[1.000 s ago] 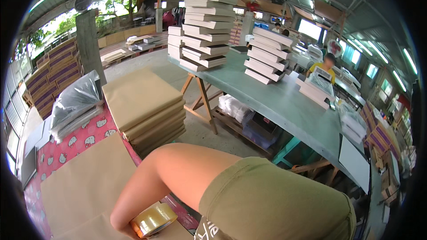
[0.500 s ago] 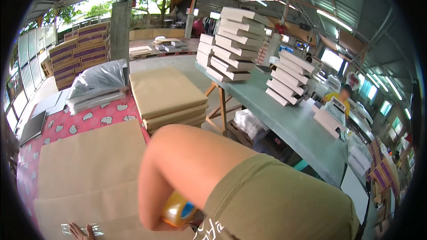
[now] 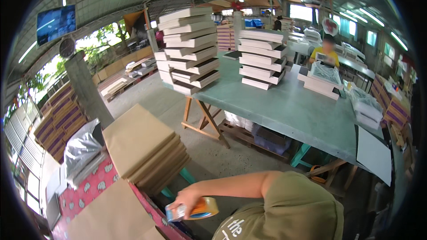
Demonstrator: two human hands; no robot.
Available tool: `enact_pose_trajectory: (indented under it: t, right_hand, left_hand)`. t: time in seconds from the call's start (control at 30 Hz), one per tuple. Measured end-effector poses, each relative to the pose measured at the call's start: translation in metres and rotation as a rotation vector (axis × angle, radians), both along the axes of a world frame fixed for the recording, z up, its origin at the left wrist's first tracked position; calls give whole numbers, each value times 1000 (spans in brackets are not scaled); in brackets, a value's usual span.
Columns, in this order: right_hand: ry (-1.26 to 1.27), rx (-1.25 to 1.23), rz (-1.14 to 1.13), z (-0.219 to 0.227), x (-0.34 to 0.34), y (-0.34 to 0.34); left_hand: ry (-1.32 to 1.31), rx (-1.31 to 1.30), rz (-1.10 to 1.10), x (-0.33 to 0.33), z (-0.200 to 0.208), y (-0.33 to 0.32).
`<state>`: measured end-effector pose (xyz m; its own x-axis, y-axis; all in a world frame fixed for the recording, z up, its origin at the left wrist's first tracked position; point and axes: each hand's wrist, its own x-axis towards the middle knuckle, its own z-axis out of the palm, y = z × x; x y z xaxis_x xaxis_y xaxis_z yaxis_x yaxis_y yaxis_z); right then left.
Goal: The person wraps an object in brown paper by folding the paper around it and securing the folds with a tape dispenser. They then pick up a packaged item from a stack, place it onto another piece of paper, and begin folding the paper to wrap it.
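My right arm stretches in from the lower right. The right hand (image 3: pixel 187 198) is closed around a tape dispenser (image 3: pixel 205 209) with a yellow-orange roll and a blue core. It hangs over the right edge of the pink patterned table (image 3: pixel 95 181), beside a brown paper sheet (image 3: pixel 109 213) spread there. Just beyond the hand stands a stack of flat brown-paper packages (image 3: pixel 138 140). My left hand is out of view.
A green table (image 3: pixel 284 115) holds tall stacks of thick white blocks (image 3: pixel 191 46) (image 3: pixel 262 58). A plastic-covered pile (image 3: pixel 82 151) stands at left. Wooden trestle legs (image 3: pixel 207 122) and a pallet (image 3: pixel 253 140) are low down. A person in yellow (image 3: pixel 324 55) sits beyond.
The view has swung right. My right hand has moved off the brown paper to the table's right side with the tape dispenser. My left hand, earlier flat on a clear tape strip, has left view.
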<state>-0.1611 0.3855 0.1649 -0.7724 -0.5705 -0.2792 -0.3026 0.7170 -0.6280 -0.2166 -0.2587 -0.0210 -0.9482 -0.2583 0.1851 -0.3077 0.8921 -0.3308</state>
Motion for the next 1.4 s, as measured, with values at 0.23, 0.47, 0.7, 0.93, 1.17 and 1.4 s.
enact_pose_trajectory:
  t: [0.23, 0.47, 0.7, 0.93, 1.17, 1.4]
  right_hand:
    - [-127, 95, -401, -111, 129, 171]
    - [-296, 46, -555, -120, 177, 208]
    - [-124, -101, -470, -130, 168, 202]
    - [266, -399, -496, -88, 97, 131]
    - [366, -907, -405, -61, -10, -13]
    - [147, -1135, -35, -66, -49, -218]
  left_hand:
    - [-54, 147, -164, 19, -20, 131]
    - [-54, 451, -217, 56, 10, 253]
    - [90, 36, -461, 71, -38, 268]
    - [1, 99, -221, 106, 1, 305]
    - [148, 365, -109, 111, 14, 364]
    - [526, 701, -311, 123, 15, 347]
